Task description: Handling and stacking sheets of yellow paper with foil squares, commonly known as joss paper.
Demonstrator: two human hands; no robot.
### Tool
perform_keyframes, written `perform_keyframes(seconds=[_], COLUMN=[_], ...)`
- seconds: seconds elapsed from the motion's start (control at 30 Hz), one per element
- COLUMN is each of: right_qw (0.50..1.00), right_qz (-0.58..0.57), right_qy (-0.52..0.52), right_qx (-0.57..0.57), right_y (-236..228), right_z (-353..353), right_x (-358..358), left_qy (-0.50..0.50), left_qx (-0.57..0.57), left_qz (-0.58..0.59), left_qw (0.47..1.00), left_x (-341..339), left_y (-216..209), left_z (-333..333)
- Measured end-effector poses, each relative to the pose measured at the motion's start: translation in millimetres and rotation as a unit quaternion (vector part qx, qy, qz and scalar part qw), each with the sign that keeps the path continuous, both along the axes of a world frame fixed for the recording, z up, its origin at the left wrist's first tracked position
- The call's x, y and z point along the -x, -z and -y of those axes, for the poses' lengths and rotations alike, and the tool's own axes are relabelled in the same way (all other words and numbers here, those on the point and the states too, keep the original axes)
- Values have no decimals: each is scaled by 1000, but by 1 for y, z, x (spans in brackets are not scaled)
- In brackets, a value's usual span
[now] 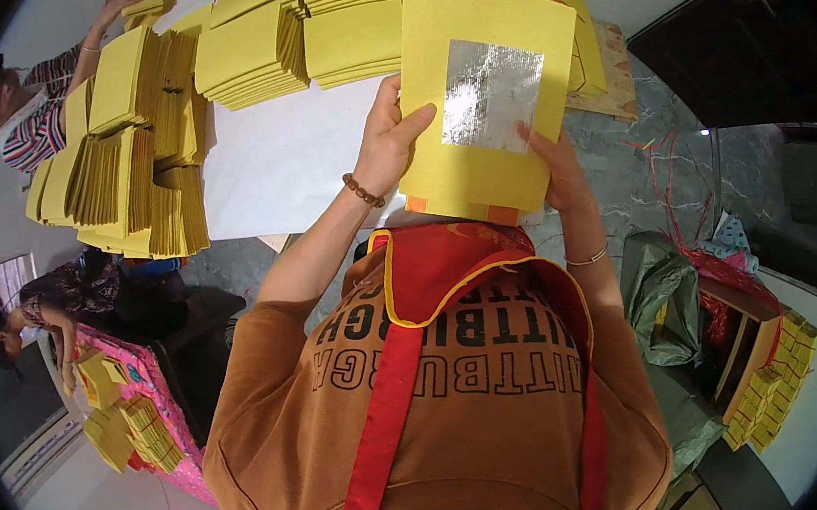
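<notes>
The left hand point(385, 145) and right hand point(562, 167) pinched opposite edges of the foil-panelled yellow paper point(488, 95), thumbs in front, other fingers mostly hidden behind, probably to hold it flat. Beyond and left of the fingers, yellow paper stacks point(256, 49) stood in rows on a white-topped table point(274, 168), likely grouped to stay squared. Right of the fingers were grey marbled floor point(683, 114) and a green plastic bag point(655, 303); far left, a co-worker in stripes point(36, 136) reached toward the stacks.

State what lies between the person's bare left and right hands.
In the head view, a yellow rectangular paper sheet with a shiny silver rectangle lies between the left hand and the right hand.
</notes>
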State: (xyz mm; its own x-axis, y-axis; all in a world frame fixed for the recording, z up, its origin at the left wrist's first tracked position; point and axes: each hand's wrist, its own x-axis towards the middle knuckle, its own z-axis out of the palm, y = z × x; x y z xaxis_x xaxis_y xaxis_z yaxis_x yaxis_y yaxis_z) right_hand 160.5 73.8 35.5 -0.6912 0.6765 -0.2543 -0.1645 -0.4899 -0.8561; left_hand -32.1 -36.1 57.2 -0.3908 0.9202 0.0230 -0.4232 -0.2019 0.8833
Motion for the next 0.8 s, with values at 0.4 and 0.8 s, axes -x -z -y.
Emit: perform_keyframes(seconds=[0.4, 0.8], right_qw=[988, 984], right_qz=[7, 14], right_qy=[-36, 66], right_qx=[149, 166], right_y=[0, 18], right_z=[9, 13], right_x=[-3, -29], left_qy=[-98, -37], left_qx=[-5, -113], left_qz=[-243, -711], left_qw=[965, 693], left_x=[20, 13], left_y=[24, 43], left_z=[8, 19])
